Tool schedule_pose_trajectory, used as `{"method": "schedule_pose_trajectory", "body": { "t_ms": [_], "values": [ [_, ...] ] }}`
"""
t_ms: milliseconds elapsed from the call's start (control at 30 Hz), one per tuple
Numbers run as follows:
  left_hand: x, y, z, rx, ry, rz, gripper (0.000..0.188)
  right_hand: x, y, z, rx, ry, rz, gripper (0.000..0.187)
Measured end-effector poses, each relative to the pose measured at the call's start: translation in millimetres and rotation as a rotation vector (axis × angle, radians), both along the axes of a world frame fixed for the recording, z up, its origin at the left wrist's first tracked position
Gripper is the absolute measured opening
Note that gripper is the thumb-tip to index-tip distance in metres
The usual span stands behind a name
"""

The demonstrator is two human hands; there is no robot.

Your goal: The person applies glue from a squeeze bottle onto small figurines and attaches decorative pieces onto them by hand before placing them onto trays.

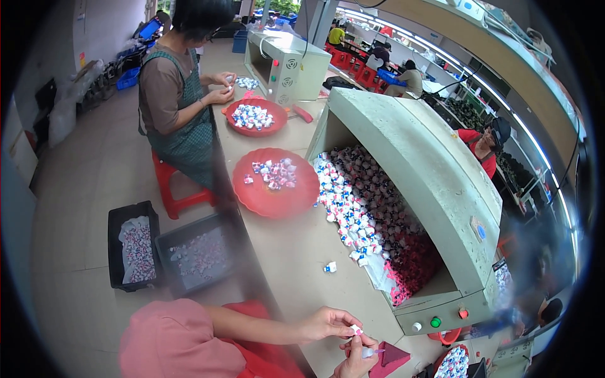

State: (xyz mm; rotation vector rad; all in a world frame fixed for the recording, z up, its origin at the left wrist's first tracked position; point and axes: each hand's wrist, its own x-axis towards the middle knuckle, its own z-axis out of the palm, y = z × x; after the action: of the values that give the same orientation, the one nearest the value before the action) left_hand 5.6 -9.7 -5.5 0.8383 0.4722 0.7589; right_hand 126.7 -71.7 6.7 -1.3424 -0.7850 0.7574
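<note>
Near the lower edge, my left hand pinches a small white and pink figurine between thumb and fingertips. Just below it, my right hand is closed around a small whitish bottle-like tool with a thin pinkish tip; its exact kind is too small to tell. Beside the right hand lies a dark pink triangular piece on the tan table. A single white and blue figurine sits on the table, beyond my hands.
A large pale machine holds heaps of figurines in its opening. Farther along stand two red bowls of figurines. A co-worker handles pieces at the far left. Dark bins rest on the floor at the left.
</note>
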Motion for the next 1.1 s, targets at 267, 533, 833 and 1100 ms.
{"method": "schedule_pose_trajectory", "body": {
  "t_ms": [267,533,833,1100],
  "values": [
    [2.5,1.0,2.2,-0.013,-0.059,-0.034,0.026,2.5,-3.2,-6.0,0.004,-0.105,-0.015,0.01],
    [1.1,2.1,-1.8,-0.064,-0.078,-0.077,0.026,6.3,-6.7,4.1,-0.09,-0.05,-0.012,0.009],
    [-2.6,-2.5,7.8,-0.239,-0.033,-0.152,0.035,17.8,-10.3,11.8,0.138,-0.36,0.248,0.015],
    [-3.2,-12.4,7.6,0.196,-0.151,-0.141,0.026,22.0,-21.1,-9.4,0.308,0.026,0.228,0.017]
  ]
}}
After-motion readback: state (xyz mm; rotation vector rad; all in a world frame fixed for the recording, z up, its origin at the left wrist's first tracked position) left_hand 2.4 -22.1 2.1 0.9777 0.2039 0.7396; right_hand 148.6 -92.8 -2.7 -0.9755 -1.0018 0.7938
